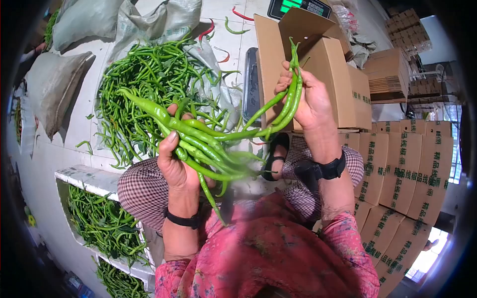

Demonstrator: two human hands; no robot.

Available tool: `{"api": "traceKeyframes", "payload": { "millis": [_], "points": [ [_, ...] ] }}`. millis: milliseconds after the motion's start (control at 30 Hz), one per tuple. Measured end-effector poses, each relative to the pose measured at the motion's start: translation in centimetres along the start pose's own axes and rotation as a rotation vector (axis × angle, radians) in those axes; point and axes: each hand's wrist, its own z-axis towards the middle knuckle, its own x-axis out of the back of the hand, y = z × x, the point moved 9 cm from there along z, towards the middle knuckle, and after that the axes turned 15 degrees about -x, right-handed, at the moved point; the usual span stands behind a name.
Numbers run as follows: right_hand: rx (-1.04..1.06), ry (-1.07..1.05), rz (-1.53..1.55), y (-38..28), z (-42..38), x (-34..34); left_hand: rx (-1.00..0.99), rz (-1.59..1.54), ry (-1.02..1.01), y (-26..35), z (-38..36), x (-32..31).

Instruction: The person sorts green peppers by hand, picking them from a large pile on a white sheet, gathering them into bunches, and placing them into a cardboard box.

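My left hand [177,161] is closed around a bunch of long green chili peppers [198,141], its thumb pressed along the near side. Several peppers fan out past the fingers, some hanging down toward my lap. Higher and to the right, my right hand [307,97] grips a few slender green peppers [292,99] near their stems. Their lower ends reach across to the bunch in the left hand and overlap it in this view. Beyond the left hand, a big heap of green peppers [149,79] lies on a white sheet.
An open cardboard box [325,84] stands by my right hand, with a digital scale [300,7] behind it. White foam boxes [89,176] of peppers sit at lower left. Stuffed sacks [54,87] lie at upper left. Printed cartons [392,169] are stacked at right. Red peppers [206,30] lie on the floor.
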Motion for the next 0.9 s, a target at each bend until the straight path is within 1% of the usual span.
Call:
{"api": "traceKeyframes", "payload": {
  "millis": [100, 133, 167, 233, 267, 300, 333, 367, 400, 467, 500, 567, 600, 633, 700, 733, 767, 833, 867, 900],
  "points": [
    [0.038, 0.044, -0.040, -0.2, 0.1, 1.2, 0.004, 0.033, 0.008, -0.1, -0.1, 0.1],
    [0.076, 0.134, -0.102, -0.3, -0.1, 1.8, 0.011, 0.036, 0.009, -0.3, -0.1, 0.0],
    [0.078, 0.138, -0.098, -0.2, 0.0, 1.7, 0.015, 0.055, 0.017, -0.4, -0.2, 0.1],
    [0.075, 0.264, -0.193, 0.1, -0.1, 1.8, 0.018, 0.078, 0.028, -0.6, -0.2, 0.2],
    [0.093, 0.193, -0.250, 0.4, 0.0, 1.4, 0.030, 0.064, 0.034, -0.8, -0.2, 0.3],
    [0.092, 0.189, -0.248, 0.5, -0.2, 1.4, 0.040, 0.050, 0.040, -1.0, -0.2, 0.5],
    [0.048, 0.144, -0.369, 1.0, -0.3, 0.6, 0.036, 0.036, -0.016, -0.9, -0.2, 0.3],
    [0.004, 0.098, -0.490, 1.5, -0.4, -0.2, 0.035, 0.037, -0.015, -0.8, -0.1, 0.2],
    [0.004, 0.099, -0.489, 1.5, -0.7, -0.4, 0.034, 0.026, -0.020, -0.7, -0.1, 0.1],
    [-0.148, 0.078, -0.322, 2.6, -1.3, -0.1, 0.034, -0.011, -0.018, -0.2, 0.1, 0.3],
    [-0.147, 0.088, -0.319, 2.5, -1.8, 0.6, 0.024, 0.004, -0.025, 0.4, 0.1, 0.3],
    [-0.202, 0.025, -0.211, 2.5, -3.2, 2.3, -0.007, 0.002, -0.031, 1.6, 0.0, -0.2],
    [-0.222, -0.060, -0.171, 2.3, -4.1, 2.7, 0.016, -0.083, -0.068, 2.0, -0.3, -0.8],
    [-0.215, -0.046, -0.165, 1.8, -5.1, 3.8, 0.027, -0.148, -0.109, 2.3, -0.7, -2.1],
    [-0.090, -0.090, -0.072, 0.4, -6.8, 4.3, 0.030, -0.252, -0.152, 3.3, -0.8, -2.7],
    [-0.037, -0.061, -0.074, 0.0, -7.6, 4.3, 0.023, -0.259, -0.198, 3.6, -0.9, -3.2],
    [-0.029, -0.050, -0.069, 0.2, -8.5, 4.0, 0.007, -0.271, -0.168, 3.6, -1.0, -3.2],
    [-0.021, 0.212, -0.272, 1.0, -10.0, 3.3, -0.024, -0.170, -0.182, 3.5, -1.2, -3.1],
    [-0.081, 0.177, -0.411, 1.9, -10.4, 3.1, -0.016, -0.138, -0.165, 3.1, -1.4, -3.2],
    [-0.087, 0.183, -0.404, 2.5, -10.9, 3.3, 0.017, -0.131, -0.166, 2.9, -1.5, -3.0]
  ]
}}
